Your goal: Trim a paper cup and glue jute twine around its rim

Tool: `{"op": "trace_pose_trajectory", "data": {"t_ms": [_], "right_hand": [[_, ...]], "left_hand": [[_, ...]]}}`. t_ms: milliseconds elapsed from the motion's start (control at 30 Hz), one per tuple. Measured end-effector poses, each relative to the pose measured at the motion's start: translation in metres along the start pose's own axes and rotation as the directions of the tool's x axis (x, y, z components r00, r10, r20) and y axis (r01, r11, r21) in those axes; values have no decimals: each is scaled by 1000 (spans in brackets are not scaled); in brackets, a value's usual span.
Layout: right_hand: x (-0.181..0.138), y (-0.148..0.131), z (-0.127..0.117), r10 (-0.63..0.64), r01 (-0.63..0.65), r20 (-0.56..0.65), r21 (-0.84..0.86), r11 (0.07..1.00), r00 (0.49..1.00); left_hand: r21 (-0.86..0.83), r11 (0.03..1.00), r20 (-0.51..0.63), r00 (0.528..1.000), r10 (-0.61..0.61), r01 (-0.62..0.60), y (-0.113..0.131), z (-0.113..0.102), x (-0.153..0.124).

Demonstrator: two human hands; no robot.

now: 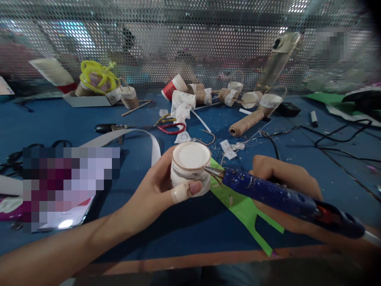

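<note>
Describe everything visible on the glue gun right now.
The glue gun is dark blue with pale flecks along its barrel and a red trigger part near the rear. Its metal nozzle touches the side of the small white cup, just under the rim. The right hand holds its body, the barrel nearly level; the left hand holds the cup.

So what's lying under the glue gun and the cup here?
A green paper sheet lies on the blue table beneath the glue gun and cup. The right hand and gun cover part of it, so its full shape is hidden.
</note>
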State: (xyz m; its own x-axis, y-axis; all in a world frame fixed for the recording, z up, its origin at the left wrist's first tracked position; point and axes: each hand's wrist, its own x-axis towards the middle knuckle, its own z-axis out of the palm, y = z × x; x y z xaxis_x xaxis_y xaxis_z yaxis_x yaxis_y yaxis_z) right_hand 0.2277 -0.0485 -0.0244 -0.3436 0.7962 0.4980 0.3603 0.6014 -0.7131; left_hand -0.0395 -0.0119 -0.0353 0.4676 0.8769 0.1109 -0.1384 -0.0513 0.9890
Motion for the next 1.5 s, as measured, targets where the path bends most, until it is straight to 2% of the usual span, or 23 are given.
{"op": "trace_pose_trajectory", "data": {"t_ms": [200,400,600,800,1500], "right_hand": [[-2,2,3,9,-10,-48,-17,1000,999],[0,-2,3,9,-9,-47,11,1000,999],[0,-2,2,10,-9,-34,26,1000,999],[-1,-2,2,22,-24,-55,-37,999,998],[0,-3,-1,55,-60,-72,-75,995,996]], "left_hand": [[1,1000,3,1000,12,-12,2,1,1],[65,998,-36,999,30,-27,2,0,0],[63,997,-28,999,39,-37,0,-1,-1],[100,995,-20,1000,24,-21,3,-1,0],[14,1000,44,999,20,-21,3,0,-2]]}}
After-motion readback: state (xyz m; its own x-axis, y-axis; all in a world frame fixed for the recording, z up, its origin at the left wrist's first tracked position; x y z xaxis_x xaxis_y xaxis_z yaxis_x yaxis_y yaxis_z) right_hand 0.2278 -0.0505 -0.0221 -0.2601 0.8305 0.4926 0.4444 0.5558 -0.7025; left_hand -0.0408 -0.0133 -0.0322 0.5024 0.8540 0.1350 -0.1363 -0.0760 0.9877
